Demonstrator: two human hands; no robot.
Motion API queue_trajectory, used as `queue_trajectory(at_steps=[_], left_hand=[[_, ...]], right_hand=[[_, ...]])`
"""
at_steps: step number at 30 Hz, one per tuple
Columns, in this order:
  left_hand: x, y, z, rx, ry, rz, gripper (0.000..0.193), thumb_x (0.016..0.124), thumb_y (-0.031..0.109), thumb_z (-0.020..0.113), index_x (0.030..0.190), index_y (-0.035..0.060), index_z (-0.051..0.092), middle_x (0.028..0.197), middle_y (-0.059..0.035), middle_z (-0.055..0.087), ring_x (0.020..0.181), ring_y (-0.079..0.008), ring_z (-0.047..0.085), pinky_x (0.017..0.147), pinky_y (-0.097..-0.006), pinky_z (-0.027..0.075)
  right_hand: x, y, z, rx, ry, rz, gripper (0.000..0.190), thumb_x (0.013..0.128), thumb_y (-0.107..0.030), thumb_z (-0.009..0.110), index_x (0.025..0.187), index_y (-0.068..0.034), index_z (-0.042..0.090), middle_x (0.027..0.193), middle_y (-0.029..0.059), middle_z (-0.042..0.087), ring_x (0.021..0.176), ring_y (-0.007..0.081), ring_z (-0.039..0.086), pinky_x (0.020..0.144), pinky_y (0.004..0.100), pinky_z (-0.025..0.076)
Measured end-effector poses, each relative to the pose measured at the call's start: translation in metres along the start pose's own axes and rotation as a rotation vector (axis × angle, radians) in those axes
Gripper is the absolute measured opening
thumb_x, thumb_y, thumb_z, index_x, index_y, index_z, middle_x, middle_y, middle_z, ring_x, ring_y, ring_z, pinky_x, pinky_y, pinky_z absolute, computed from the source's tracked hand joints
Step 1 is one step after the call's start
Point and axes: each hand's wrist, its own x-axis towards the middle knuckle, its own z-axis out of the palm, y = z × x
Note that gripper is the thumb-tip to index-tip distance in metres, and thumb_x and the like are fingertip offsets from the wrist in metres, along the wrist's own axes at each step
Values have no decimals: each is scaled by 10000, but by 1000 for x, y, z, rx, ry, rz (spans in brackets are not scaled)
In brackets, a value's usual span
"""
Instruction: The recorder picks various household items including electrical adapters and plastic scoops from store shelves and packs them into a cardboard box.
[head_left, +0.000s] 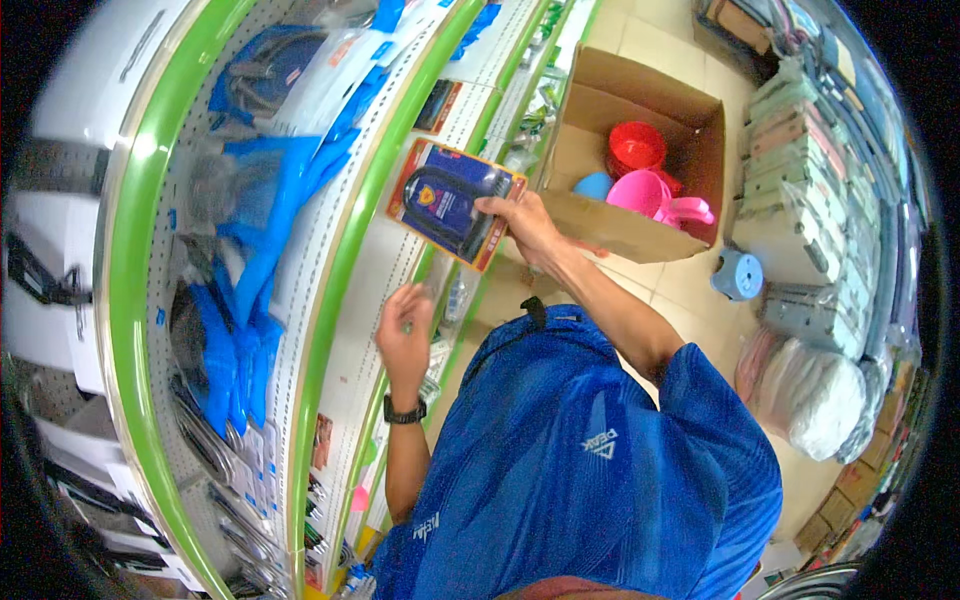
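My right hand grips the right edge of a blister pack, thumb on its front. The pack has a blue, red and yellow card and holds a black U-shaped item that looks like a lock. It is held tilted over the shelf edge. Lower and to the left, my left hand is raised with its fingers loosely curled. Motion blurs the fingertips, and I see nothing held there. A dark watch is on that wrist. Beside both hands runs a white shelf with a green front rail.
Blue-wrapped goods lie on an upper shelf at left. Beyond my right hand, an open cardboard box holds red bowls and a pink dipper. A blue stool and stacked packaged goods stand on the right.
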Motion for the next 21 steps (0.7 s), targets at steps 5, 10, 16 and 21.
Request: queue_trajectory(at_steps=[5, 10, 16, 21], left_hand=[[17, -6, -11, -67, 214, -40, 348, 917, 143, 646, 1215, -15, 565, 1163, -146, 656, 983, -154, 629, 878, -287, 477], [-12, -66, 9, 325, 186, -302, 368, 902, 183, 668, 1199, -17, 588, 947, -144, 692, 771, -154, 629, 700, -294, 499], [-124, -155, 30, 538, 238, -375, 378, 912, 300, 645, 1115, -18, 620, 831, -157, 690, 721, -224, 660, 690, -322, 511], [-255, -249, 57, 636, 131, -543, 300, 927, 346, 567, 937, 67, 677, 768, -109, 683, 711, -222, 665, 666, -376, 521]], right_hand=[[104, -35, -20, 8, -13, 31, 284, 803, -80, 690, 1071, -8, 628, 946, 69, 681, 856, 161, 632, 753, 313, 509], [211, -36, -8, 157, -9, 82, 218, 747, -92, 730, 931, -38, 627, 756, 59, 615, 614, 170, 582, 558, 350, 510], [314, -13, 4, 394, -7, 76, 287, 788, -100, 699, 1031, 18, 605, 881, 147, 657, 718, 260, 661, 594, 402, 546], [353, 6, -3, 218, 46, 184, 308, 805, -76, 675, 1063, 66, 584, 887, 184, 653, 741, 314, 673, 582, 463, 557]])
